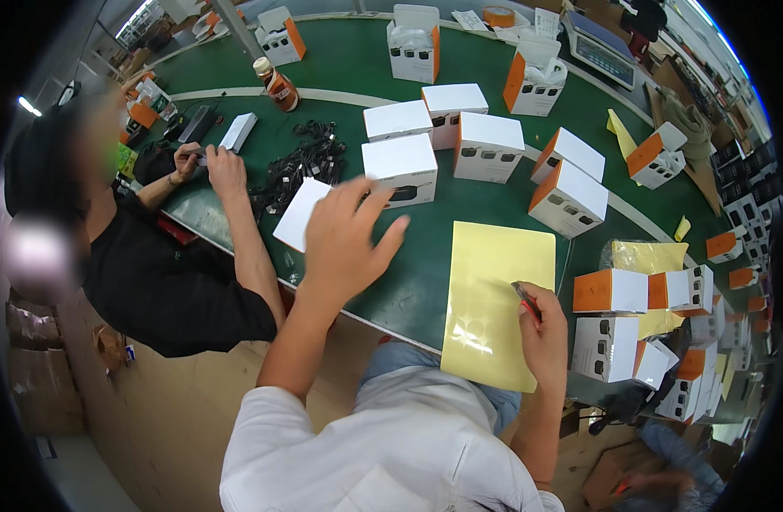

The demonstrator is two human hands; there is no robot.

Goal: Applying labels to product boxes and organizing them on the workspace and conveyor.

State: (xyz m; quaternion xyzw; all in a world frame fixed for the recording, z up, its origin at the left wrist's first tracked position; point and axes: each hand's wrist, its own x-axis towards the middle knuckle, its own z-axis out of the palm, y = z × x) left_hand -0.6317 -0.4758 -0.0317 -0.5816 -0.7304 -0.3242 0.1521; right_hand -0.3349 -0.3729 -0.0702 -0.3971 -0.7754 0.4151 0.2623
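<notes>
The left hand (347, 241) is spread open, fingers apart, in front of a white box (397, 171); whether it touches the box I cannot tell. The right hand (545, 337) is closed around a slim red-and-dark tool (528, 305), its tip over the yellow sheet (492, 282). That sheet lies on the green table (413, 294) and reaches past the near edge, toward the lap. Black cables (302, 166) lie in a heap to the left, near a co-worker (178, 290), and more boxes (610, 290) are stacked at right
</notes>
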